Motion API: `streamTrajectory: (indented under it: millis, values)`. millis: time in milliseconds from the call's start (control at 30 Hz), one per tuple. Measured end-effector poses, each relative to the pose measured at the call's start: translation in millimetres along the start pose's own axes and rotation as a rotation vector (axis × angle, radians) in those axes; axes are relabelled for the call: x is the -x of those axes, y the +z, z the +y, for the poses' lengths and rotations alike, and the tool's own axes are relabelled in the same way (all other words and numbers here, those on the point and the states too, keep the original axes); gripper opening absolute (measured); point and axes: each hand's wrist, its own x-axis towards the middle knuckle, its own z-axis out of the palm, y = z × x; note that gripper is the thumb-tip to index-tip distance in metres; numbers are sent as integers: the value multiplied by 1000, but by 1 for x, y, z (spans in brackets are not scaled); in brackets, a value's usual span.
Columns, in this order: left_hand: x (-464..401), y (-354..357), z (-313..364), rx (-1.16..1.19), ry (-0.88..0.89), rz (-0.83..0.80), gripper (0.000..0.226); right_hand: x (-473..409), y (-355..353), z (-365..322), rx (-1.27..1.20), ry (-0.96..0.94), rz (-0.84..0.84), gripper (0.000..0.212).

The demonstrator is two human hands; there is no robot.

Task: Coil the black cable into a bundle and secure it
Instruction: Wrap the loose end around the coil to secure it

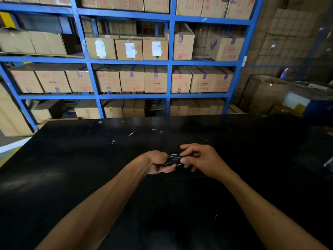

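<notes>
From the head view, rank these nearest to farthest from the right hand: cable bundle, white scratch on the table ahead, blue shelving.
1. cable bundle, held between the right hand and left hand.
2. white scratch, ahead and to the left on the table.
3. blue shelving, beyond the table's far edge.

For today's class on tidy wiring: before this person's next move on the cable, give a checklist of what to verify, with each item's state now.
1. Cable gathered into a bundle: ok, several strands lie side by side.
2. Left hand grips the bundle: ok.
3. Right hand on the bundle's other side: ok, fingers pinch it.
4. Bundle secured with a tie: cannot tell, too small and partly hidden.
5. Loose end tucked in: cannot tell.
6. Bundle held above the table: ok, nothing lies near it.
</notes>
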Motion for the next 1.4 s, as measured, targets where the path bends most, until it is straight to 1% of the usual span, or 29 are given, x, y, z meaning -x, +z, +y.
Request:
streamTrajectory:
  millis: [67, 100, 133, 167, 200, 233, 267, 300, 333, 367, 400, 433, 467, 533, 600, 633, 700, 767, 833, 900, 967, 1000, 1067, 1167, 1300, 1400]
  values:
    - [4, -4, 0, -35, -63, -95, 22, 2, 0, -2, -209, 35, -68, 11]
    - [6, -6, 1, -75, -69, -117, 23, 3, 1, -2, -246, 36, -71, 11]
    - [7, -7, 1, -168, -50, -111, 27, 3, 2, -2, -254, 41, -58, 10]
    - [8, -7, 0, -304, 13, -63, 29, 3, 4, -2, -252, 53, -31, 9]
    - [7, -7, -2, -460, 122, 23, 31, 1, 4, -1, -259, 76, 2, 9]
    - [7, -6, -3, -585, 266, 127, 35, -1, 5, 0, -276, 106, 36, 9]
    - [9, -5, -4, -636, 428, 200, 40, -4, 4, 1, -303, 145, 73, 9]
    - [13, -4, -4, -613, 552, 191, 43, -6, 3, 2, -331, 182, 111, 9]
    - [18, -2, -4, -550, 629, 119, 40, -9, 3, 2, -359, 212, 145, 9]
    - [20, -1, -4, -556, 678, 57, 35, -11, 2, 3, -390, 231, 167, 9]
    - [22, -1, -4, -644, 734, 40, 40, -12, 2, 4, -424, 242, 178, 9]
    - [23, 0, -5, -772, 802, 69, 48, -13, 2, 4, -452, 247, 185, 9]
    - [18, 0, -5, -876, 874, 139, 50, -14, 3, 4, -465, 247, 192, 9]
    - [14, 3, -7, -987, 995, 263, 43, -13, 6, 4, -431, 224, 213, 8]
    - [9, 6, -10, -1053, 1081, 331, 36, -11, 11, 5, -305, 144, 256, 4]
    - [8, 7, -11, -1062, 1105, 358, 34, -9, 14, 7, -200, 87, 284, 4]
    - [7, 10, -11, -1049, 1103, 409, 34, -4, 18, 10, 71, -58, 293, 8]
    - [8, 11, -10, -1039, 1075, 415, 32, 1, 19, 15, 336, -205, 248, 22]
    - [13, 14, -9, -1037, 1021, 345, 33, 2, 20, 24, 512, -292, 260, 36]
    - [15, 12, -8, -993, 887, 235, 39, 3, 20, 30, 633, -343, 319, 39]
    - [15, 8, -7, -967, 772, 143, 45, 3, 22, 33, 691, -383, 364, 36]
    - [14, 7, -6, -971, 754, 124, 48, 3, 23, 34, 706, -404, 377, 35]
    - [17, 7, -6, -939, 787, 130, 50, 2, 22, 33, 733, -435, 388, 35]
    - [20, 7, -10, -779, 870, 174, 46, 1, 22, 28, 757, -451, 394, 34]
    - [18, 1, -14, -612, 889, 174, 40, -4, 22, 26, 768, -406, 369, 33]
    - [18, -1, -17, -610, 891, 183, 34, -1, 26, 21, 821, -273, 283, 43]
